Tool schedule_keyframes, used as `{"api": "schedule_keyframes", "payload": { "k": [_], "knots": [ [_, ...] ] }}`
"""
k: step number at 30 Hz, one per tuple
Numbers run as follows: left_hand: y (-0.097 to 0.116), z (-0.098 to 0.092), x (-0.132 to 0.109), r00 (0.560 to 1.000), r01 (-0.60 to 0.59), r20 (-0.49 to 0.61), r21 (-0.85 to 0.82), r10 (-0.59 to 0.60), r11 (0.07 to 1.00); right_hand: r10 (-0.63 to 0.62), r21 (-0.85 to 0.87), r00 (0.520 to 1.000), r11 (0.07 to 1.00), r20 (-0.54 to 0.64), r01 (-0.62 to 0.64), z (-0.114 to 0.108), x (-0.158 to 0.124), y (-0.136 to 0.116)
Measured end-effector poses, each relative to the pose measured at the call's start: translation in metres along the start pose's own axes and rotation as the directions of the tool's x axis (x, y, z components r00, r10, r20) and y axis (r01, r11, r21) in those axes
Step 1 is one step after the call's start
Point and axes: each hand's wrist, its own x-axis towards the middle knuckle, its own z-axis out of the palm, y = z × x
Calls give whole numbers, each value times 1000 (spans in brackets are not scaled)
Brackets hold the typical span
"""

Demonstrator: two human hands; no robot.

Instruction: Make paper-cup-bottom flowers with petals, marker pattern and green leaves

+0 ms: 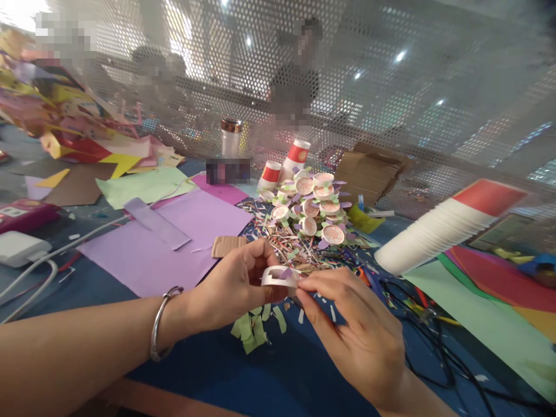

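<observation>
Plainly, the left hand (234, 284) grips a white ring (278, 282) between thumb and curled fingers; the right hand (356, 330) pinches its edge; the ring is held above the blue table (304, 370), near green scraps (247, 336).

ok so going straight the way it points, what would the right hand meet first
The right hand would first meet the white paper ring, which it seems to touch; then probably the left hand, depth is unclear.
</observation>
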Motion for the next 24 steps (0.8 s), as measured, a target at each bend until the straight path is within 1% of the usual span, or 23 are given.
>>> {"api": "schedule_keyframes", "payload": {
  "k": [8,15,20,24],
  "knots": [
    [-1,2,-2,999,9,-31,69,-7,998,-38,-51,999,998,-32,36,2,-1,0],
    [-2,3,-2,997,37,-67,112,-29,993,-27,-73,999,997,-25,25,3,-1,0],
    [-3,2,-1,997,59,-54,77,-55,995,-36,-75,999,997,-14,35,3,-3,0],
    [-3,0,0,998,56,-39,45,-54,997,-29,-62,1000,998,-4,29,4,-3,0]
  ]
}}
